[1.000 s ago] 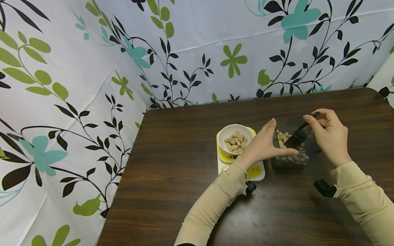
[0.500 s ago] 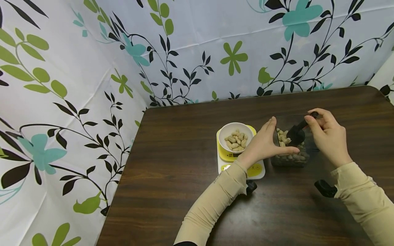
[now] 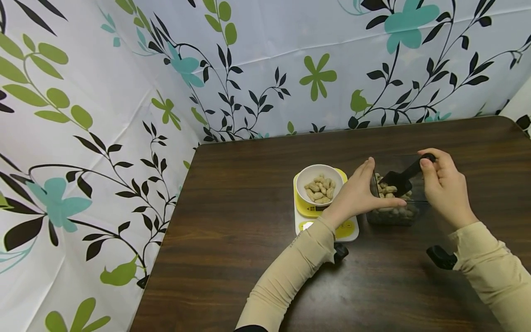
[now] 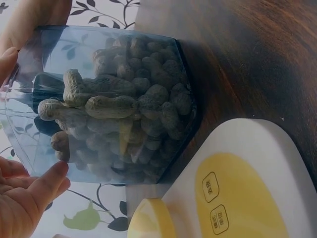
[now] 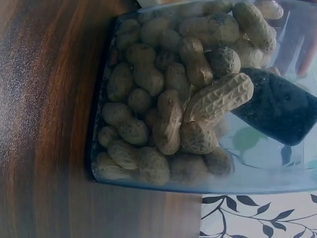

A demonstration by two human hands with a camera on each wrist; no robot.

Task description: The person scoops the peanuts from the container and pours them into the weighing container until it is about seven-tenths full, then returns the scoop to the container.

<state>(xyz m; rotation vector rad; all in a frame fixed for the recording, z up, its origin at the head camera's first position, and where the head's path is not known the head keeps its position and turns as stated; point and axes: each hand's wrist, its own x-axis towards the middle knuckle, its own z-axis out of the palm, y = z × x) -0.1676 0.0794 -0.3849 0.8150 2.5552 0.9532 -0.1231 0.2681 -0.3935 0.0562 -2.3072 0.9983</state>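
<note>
In the head view, my right hand (image 3: 448, 186) pinches the handle of a black scoop (image 3: 397, 182), whose bowl is inside a clear container (image 3: 387, 217) of unshelled peanuts (image 5: 168, 119). The bowl also shows through the wall in the right wrist view, beside the heap. My left hand (image 3: 356, 193) is spread at the container's near left corner. Its thumb lies straight along the front rim and its straight fingers run along the left side. To the left, a white bowl (image 3: 301, 177) of peanuts stands on a yellow and white kitchen scale (image 3: 299, 221), partly behind my left hand.
The dark wooden table (image 3: 232, 230) ends at the back against a leaf-patterned cloth (image 3: 257, 41). Black camera mounts (image 3: 440, 257) hang below both wrists. The scale stands close beside the container.
The scoop has turned and tipped among the peanuts, its handle rising out toward the right. My right hand has shifted slightly with it. My left hand keeps its place at the container.
</note>
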